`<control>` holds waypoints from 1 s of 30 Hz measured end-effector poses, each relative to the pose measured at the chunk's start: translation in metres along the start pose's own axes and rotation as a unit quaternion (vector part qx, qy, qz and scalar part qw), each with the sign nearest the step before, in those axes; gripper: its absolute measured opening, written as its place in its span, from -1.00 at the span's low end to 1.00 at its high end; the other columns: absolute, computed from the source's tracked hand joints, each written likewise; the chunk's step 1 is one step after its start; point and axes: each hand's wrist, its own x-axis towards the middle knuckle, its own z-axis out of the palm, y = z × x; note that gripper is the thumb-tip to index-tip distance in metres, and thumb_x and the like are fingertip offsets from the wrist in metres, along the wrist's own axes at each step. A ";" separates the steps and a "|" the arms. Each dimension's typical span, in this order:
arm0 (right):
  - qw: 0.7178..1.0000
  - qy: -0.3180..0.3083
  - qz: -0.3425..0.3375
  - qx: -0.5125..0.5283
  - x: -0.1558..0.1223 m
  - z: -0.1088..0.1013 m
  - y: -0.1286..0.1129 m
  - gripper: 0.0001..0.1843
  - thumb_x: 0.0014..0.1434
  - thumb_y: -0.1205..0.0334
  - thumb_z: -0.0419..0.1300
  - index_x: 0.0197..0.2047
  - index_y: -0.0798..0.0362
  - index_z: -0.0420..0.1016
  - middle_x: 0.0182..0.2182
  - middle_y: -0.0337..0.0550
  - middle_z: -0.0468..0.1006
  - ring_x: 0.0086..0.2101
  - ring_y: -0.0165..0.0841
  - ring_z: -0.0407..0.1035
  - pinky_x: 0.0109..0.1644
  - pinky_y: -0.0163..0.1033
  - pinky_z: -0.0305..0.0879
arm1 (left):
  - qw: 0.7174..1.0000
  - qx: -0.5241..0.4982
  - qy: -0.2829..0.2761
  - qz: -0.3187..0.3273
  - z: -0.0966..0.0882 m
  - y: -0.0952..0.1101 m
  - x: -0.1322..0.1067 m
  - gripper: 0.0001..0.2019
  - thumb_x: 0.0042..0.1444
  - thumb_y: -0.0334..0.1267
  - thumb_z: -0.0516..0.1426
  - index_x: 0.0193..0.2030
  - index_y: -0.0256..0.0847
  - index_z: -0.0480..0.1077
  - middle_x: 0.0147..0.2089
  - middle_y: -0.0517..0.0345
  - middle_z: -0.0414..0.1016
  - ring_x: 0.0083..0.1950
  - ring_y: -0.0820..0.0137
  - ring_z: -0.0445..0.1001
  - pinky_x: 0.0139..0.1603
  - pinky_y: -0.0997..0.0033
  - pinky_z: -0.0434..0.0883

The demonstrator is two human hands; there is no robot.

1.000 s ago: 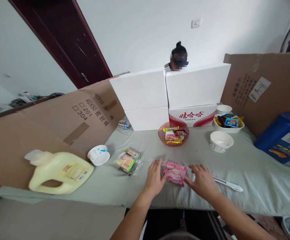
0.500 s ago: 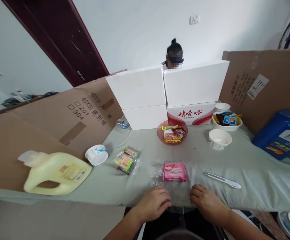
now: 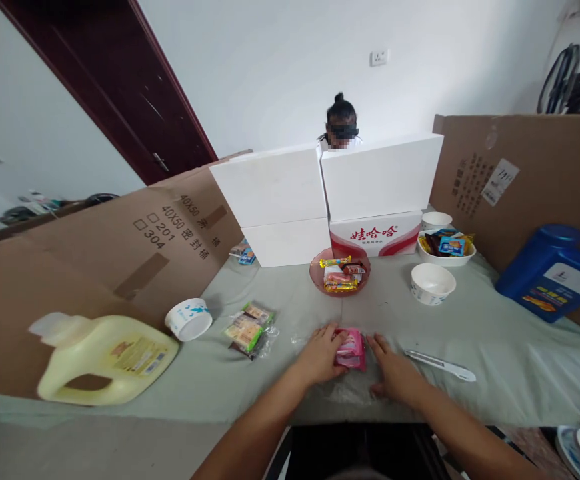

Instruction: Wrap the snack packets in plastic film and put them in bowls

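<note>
A pink snack packet (image 3: 353, 349) lies on the grey-green cloth of the table (image 3: 495, 347), on a sheet of clear plastic (image 3: 343, 390). My left hand (image 3: 320, 353) has its fingers curled round the packet's left side. My right hand (image 3: 393, 370) lies flat on the clear plastic just right of the packet, fingers stretched out and holding nothing. The packet looks tilted or squeezed between the two hands.
A white pen-shaped tool (image 3: 440, 365) lies right of my right hand. Around it are a bagged snack bundle (image 3: 247, 327), a tipped paper bowl (image 3: 189, 319), a yellow jug (image 3: 103, 357), a red snack plate (image 3: 340, 273), white bowls (image 3: 433, 283), a blue jug (image 3: 553, 273). Behind white boxes (image 3: 320, 193) sits a person (image 3: 341, 123). Cardboard walls (image 3: 120, 260) stand on both sides.
Both hands drew back to the table's near edge, leaving the packet lying flat. They have now come forward again, and the left hand has closed on the packet.
</note>
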 end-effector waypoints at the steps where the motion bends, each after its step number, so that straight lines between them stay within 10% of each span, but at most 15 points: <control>1: 1.000 -0.013 0.004 -0.009 0.003 -0.002 -0.001 0.21 -0.24 0.28 0.44 0.41 -0.06 -0.09 0.39 0.18 -0.14 0.00 0.02 0.41 0.04 0.03 0.32 | 1.000 0.000 0.001 0.004 -0.003 -0.001 0.001 -0.34 -0.12 -0.13 0.31 0.17 -0.14 0.29 0.13 -0.12 0.34 0.07 0.09 0.41 0.07 0.12 0.37; 12: 0.992 0.017 -0.034 -0.118 0.012 -0.004 -0.002 0.26 -0.48 0.11 0.57 0.32 0.06 0.18 0.32 0.28 0.05 0.01 0.08 0.38 0.04 0.05 0.32 | 0.995 0.073 -0.033 0.067 -0.017 -0.007 0.025 -0.51 -0.07 -0.45 0.17 0.07 -0.20 0.33 -0.04 -0.08 0.49 -0.12 0.17 0.48 -0.15 0.30 0.40; 18: 0.996 0.021 -0.037 -0.081 0.015 0.005 0.007 0.28 -0.50 0.14 0.57 0.33 0.08 0.17 0.34 0.25 0.04 0.09 0.09 0.30 0.13 0.06 0.26 | 0.992 -0.109 -0.014 0.063 -0.092 -0.042 0.070 -0.62 0.06 -0.34 0.16 0.06 -0.14 0.36 -0.15 0.18 0.53 -0.22 0.32 0.49 -0.21 0.43 0.41; 21: 0.996 0.013 -0.029 -0.082 0.017 0.005 0.006 0.30 -0.49 0.13 0.57 0.34 0.06 0.14 0.35 0.22 0.01 0.12 0.08 0.28 0.16 0.05 0.23 | 0.998 -0.008 0.054 -0.006 -0.116 -0.054 0.114 -0.57 0.12 -0.35 0.13 0.15 -0.14 0.31 0.01 0.08 0.48 0.00 0.23 0.44 0.01 0.32 0.37; 26: 0.996 -0.017 -0.011 -0.089 0.013 -0.003 0.002 0.31 -0.44 0.09 0.55 0.37 0.10 0.08 0.37 0.20 -0.04 0.15 0.07 0.23 0.18 0.04 0.22 | 0.993 0.071 0.046 -0.084 -0.090 -0.066 0.170 -0.56 0.11 -0.40 0.14 0.15 -0.11 0.31 0.14 -0.05 0.37 0.18 0.13 0.31 0.16 0.13 0.26; 30: 0.996 -0.014 -0.020 -0.080 0.010 -0.006 0.003 0.28 -0.38 0.09 0.54 0.38 0.11 0.06 0.37 0.16 -0.05 0.18 0.04 0.19 0.23 0.02 0.17 | 0.988 0.068 0.066 -0.123 -0.071 -0.057 0.168 -0.43 0.08 -0.29 0.22 0.24 -0.15 0.20 0.30 -0.14 0.18 0.31 0.04 0.14 0.23 -0.01 0.16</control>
